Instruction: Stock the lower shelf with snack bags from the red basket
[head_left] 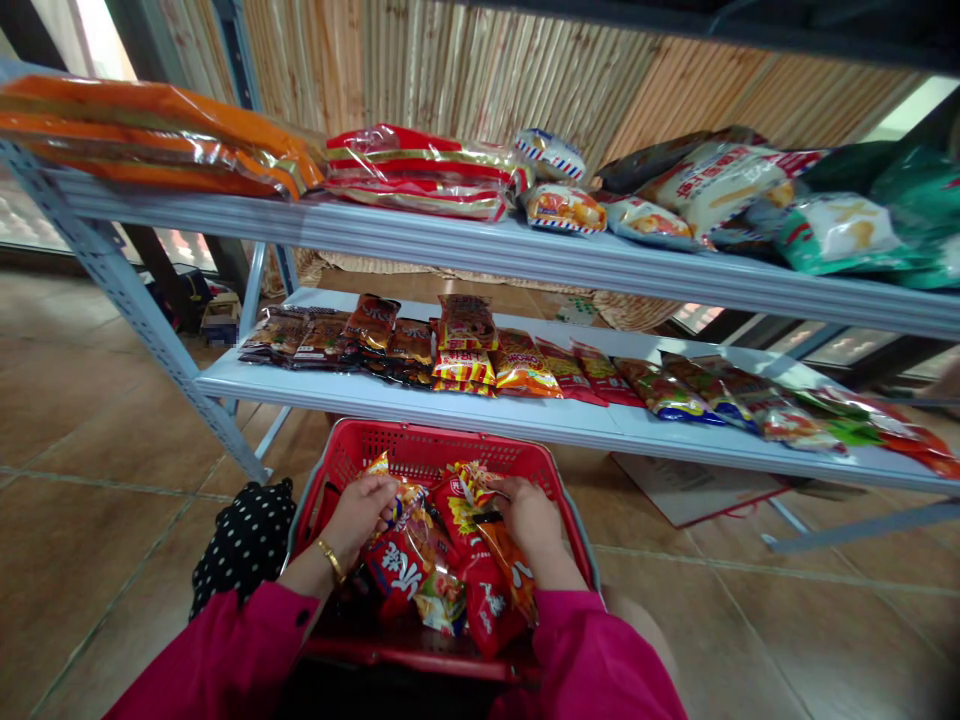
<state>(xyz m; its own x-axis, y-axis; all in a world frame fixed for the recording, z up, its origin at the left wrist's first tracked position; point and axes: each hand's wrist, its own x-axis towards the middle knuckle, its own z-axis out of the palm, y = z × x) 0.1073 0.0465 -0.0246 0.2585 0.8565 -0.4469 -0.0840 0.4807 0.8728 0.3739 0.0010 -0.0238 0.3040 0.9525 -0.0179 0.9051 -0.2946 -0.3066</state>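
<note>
A red plastic basket [442, 440] with grey handles stands on the floor, filled with several shiny snack packets. Inside its left part, my left hand [365, 512], with a gold bracelet at the wrist, is closed on the edge of an orange and yellow packet [409, 497]. My right hand [525, 512] pinches a red and yellow packet [474, 482] over the basket's right part. Red packets [397, 568], one with white lettering, lie between and below the hands. Both arms wear magenta sleeves.
Beyond the basket, a grey metal rack has a lower shelf [360, 392] with a row of snack packets and an upper shelf [420, 240] with larger bags. Black polka-dot fabric [244, 545] lies left of the basket. A flat board [690, 490] rests under the rack.
</note>
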